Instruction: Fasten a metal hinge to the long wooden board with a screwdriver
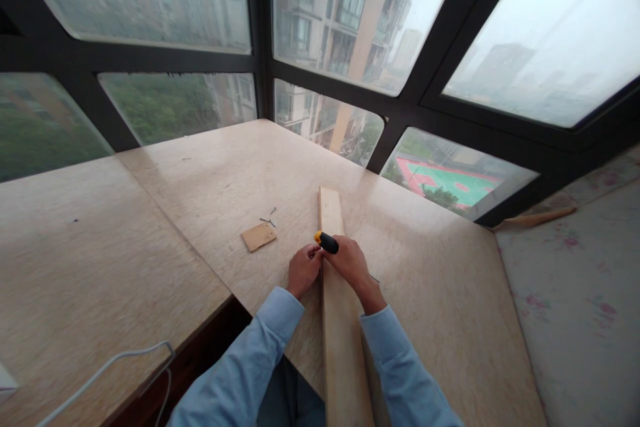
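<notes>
A long pale wooden plank (334,307) lies on the marble sill, running away from me between my arms. My right hand (353,264) is closed round a tool with a black and yellow handle (325,241), held over the plank. My left hand (303,269) is at the plank's left edge, fingers curled together close to the tool's tip. What the left fingers pinch is too small to see. Both sleeves are light blue.
A small square wood piece (259,236) lies left of the plank, with a few loose screws or nails (269,218) behind it. A white cable (115,364) crosses the near left corner. Bay windows (345,34) ring the sill; a floral cushion (575,294) lies right.
</notes>
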Demonstrator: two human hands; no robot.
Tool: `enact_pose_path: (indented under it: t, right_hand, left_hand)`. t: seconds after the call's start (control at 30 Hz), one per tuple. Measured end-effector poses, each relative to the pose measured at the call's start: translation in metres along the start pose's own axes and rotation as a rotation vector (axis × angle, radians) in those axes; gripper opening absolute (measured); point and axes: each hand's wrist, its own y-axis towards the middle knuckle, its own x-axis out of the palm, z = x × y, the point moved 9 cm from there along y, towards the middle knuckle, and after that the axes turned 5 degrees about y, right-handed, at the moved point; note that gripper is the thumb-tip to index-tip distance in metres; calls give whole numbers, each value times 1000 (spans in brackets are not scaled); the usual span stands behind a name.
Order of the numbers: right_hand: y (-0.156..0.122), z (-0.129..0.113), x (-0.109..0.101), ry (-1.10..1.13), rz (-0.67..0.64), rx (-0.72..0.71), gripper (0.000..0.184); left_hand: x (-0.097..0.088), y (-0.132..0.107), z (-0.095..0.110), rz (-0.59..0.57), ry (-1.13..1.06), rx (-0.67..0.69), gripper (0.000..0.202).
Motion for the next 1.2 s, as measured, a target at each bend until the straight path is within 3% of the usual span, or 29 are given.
enact_pose_path:
  t: [0.17, 0.33, 0.47, 0.8, 1.07, 1.2]
  right_hand:
    - [0, -5, 1, 71, -6, -72, 11]
    - [-2, 4, -7, -7, 62, 57, 25]
    - [-2, 6, -4, -29, 23, 97, 26]
    - [2, -2, 2, 78, 43, -75, 9]
    - [0, 8, -5, 9, 67, 51, 27]
    - [0, 8, -3, 9, 53, 61, 21]
  left_hand:
    - [0, 0, 0, 0, 16, 2, 26]
    - [-3, -1, 1, 30, 24, -18, 24]
    - [-4, -1, 2, 42, 41, -21, 24]
    - [-2, -1, 3, 11, 62, 6, 26]
    - [-6, -3, 4, 41, 99, -28, 25]
    - [-4, -4, 4, 28, 90, -30, 26]
